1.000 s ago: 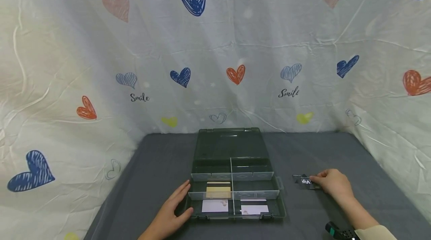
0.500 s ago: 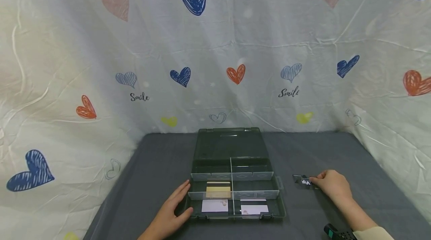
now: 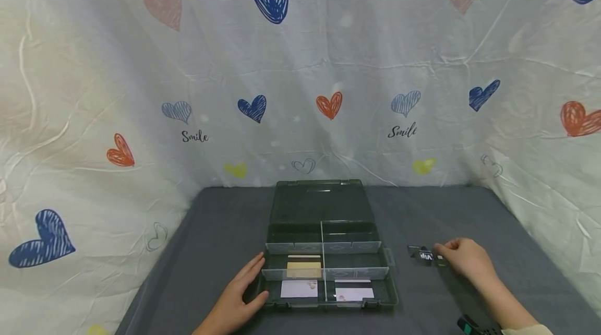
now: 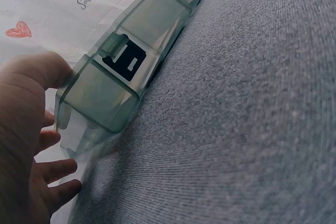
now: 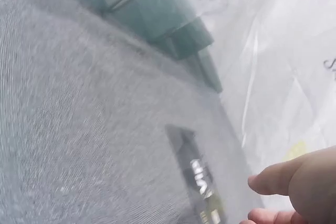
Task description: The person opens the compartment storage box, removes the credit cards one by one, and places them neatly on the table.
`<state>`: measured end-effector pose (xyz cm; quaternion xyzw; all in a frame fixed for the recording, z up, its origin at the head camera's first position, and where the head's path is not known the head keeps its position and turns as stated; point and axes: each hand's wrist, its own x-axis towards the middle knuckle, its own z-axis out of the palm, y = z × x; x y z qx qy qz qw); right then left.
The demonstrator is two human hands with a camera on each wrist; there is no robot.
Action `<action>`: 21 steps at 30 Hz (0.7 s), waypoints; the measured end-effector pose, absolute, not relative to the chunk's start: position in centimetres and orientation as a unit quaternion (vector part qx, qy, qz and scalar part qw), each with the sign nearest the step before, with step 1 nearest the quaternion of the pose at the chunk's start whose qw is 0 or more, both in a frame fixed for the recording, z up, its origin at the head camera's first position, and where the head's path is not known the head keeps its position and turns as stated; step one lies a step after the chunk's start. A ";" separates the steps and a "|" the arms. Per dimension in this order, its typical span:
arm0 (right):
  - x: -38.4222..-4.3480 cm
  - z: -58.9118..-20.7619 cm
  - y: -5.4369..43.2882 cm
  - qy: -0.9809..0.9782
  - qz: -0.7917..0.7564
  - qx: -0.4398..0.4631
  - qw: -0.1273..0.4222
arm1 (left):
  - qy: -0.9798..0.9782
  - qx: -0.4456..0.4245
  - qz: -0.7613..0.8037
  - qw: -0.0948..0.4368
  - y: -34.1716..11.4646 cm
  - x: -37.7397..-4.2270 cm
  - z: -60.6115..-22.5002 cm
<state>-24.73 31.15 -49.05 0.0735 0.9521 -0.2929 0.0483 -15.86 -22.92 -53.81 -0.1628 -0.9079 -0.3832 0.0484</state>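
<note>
I have the dark VIP card [image 3: 425, 255] lying flat on the grey cloth [image 3: 225, 230], lower right of the head frame. The right hand [image 3: 467, 259] is at its right end, thumb and fingertips narrowly apart; I can't tell whether they touch it. So thin a card could skid if pushed sideways. At lower centre, the left hand [image 3: 237, 296], fingers spread, touches the green box [image 3: 357, 260]; a bump there could jostle the pale cards [image 3: 299, 289] inside.

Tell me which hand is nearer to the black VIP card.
Right. The right hand is by the right end of the VIP card. The left hand is at the left side of the green box, which lies between it and the card.
</note>
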 end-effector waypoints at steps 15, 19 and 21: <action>-23.1 -44.5 28.0 0.948 -0.318 0.005 0.014 | -0.907 -0.169 -0.381 0.055 -22.9 -15.8 -53.7; -22.4 -43.7 26.7 0.940 -0.339 -0.020 0.024 | -0.906 -0.168 -0.386 0.049 -22.9 -15.7 -53.6; -22.1 -43.4 26.1 0.937 -0.348 -0.033 0.029 | -0.906 -0.170 -0.385 0.051 -22.9 -15.7 -53.7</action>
